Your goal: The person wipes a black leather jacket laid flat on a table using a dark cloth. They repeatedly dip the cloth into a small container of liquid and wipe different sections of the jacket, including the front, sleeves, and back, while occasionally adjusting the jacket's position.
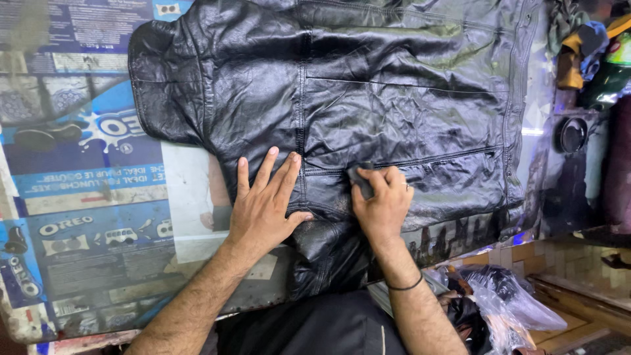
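Head view: plastic bags (506,296) beside jacket (368,85).

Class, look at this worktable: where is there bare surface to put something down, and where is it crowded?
Free: the printed table covering left of the black leather jacket, beyond the left hand. Crowded: the centre, where the jacket lies spread and the right hand presses a small dark pad; also the right edge, with a bottle and plastic bags.

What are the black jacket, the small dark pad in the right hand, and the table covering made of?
Jacket: leather or faux leather, glossy, creased, stitched seams.
Pad under the right hand: soft, matte, maybe cloth or sponge; mostly hidden.
Table covering: printed packaging sheet, worn and smudged, likely plastic film or coated card.
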